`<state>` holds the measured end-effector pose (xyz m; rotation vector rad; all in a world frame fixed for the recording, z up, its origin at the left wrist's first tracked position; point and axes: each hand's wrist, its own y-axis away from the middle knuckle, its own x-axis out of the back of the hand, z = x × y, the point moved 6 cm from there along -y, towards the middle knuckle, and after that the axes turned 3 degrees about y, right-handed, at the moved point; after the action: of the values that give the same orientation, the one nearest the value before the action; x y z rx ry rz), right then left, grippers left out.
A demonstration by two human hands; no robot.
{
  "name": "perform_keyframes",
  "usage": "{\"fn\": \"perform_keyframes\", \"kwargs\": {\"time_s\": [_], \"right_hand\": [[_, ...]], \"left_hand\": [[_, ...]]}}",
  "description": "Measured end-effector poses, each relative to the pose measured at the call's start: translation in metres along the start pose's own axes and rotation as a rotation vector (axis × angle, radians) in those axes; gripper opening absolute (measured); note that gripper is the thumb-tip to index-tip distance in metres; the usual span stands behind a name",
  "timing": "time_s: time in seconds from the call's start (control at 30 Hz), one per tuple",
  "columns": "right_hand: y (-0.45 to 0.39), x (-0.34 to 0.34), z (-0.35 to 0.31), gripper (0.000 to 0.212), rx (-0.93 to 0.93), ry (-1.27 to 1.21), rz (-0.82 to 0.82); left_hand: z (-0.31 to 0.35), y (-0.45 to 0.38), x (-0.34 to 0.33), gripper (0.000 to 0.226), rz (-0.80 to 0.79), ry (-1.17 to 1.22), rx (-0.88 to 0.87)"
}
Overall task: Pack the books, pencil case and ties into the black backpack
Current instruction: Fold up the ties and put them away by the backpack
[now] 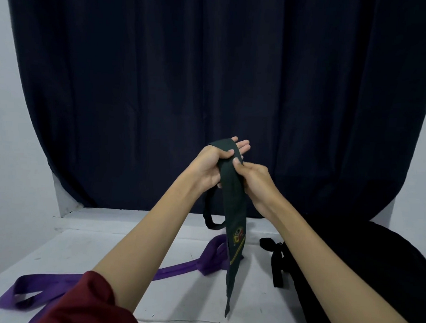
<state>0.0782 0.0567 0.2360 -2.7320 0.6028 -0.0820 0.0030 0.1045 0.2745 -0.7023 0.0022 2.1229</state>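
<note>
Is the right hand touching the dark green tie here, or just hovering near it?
Touching. The head view shows the right hand pinching the dark green tie, its thumb pressed on the fabric, while the left hand holds the wrapped upper end.

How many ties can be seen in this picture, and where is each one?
3. The dark green tie is held up by the left hand and right hand. The purple tie lies on the table's left. The black tie lies beside the black backpack. More may be hidden inside.

matt cloth green tie (pixel 232 198), purple tie (pixel 179 269)
</note>
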Motion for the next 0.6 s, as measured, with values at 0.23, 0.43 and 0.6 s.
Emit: {"fn": "perform_keyframes", "kwargs": {"time_s": [0.23, 0.43, 0.6], "right_hand": [[-0.002, 0.001, -0.007, 0.02, -0.055, 0.014, -0.102], [-0.01, -0.001, -0.026, 0.019, -0.021, 0.063, -0.158], [-0.015, 0.0, -0.043, 0.026, -0.024, 0.069, -0.206]], "left_hand": [[0.002, -0.001, 0.019, 0.042, -0.009, -0.412, -0.051], [-0.006, 0.012, 0.035, 0.059, -0.126, -0.829, 0.106], [0.01, 0.021, 0.072, 0.052, 0.22, -0.856, -0.215]]}}
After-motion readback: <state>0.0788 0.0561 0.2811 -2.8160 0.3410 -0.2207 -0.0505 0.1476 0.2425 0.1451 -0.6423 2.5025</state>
